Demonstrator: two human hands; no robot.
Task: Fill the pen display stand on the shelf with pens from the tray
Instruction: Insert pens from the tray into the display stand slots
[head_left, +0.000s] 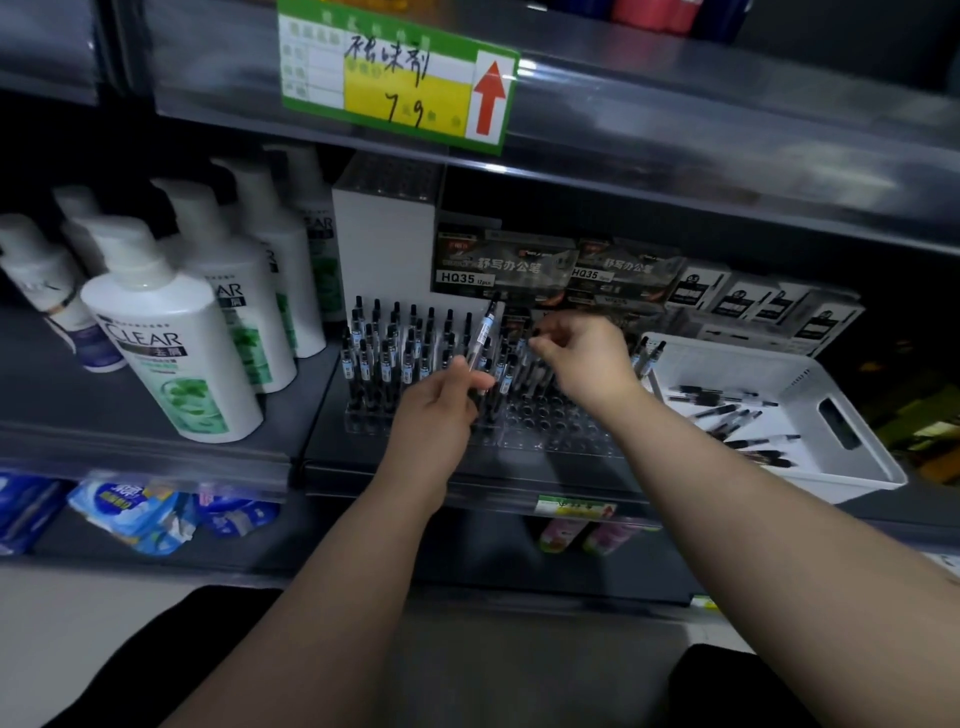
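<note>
My left hand (441, 402) is raised in front of the pen stand (550, 434) and grips one pen (482, 332) by its lower end between thumb and fingers. The pen is tilted, its dark cap pointing up and to the right, above the rows already in the stand.

My right hand (584, 358) hovers over the right half of the stand. Its fingers are curled, with thumb and forefinger close together just above the pen tops there. I cannot tell whether they pinch a pen or only touch one.

The stand is clear plastic and sits on the dark shelf (470, 483) right in front of me. Its left and back rows hold upright pens (387, 358) with black caps, set close together. Nearer to me and to the right, round holes show in the plastic.

The white tray (860, 415) sits just beside the stand on its right, tilted on the shelf edge. Loose pens (727, 410) lie in it at mixed angles, and two more (649, 353) lean upright at its near-left corner, close to my right wrist.

Behind the stand are a white box (384, 249) and dark pen boxes (501, 270). White shampoo bottles (171, 338) stand to the left, and a green and yellow price tag (400, 78) hangs from the shelf above.
</note>
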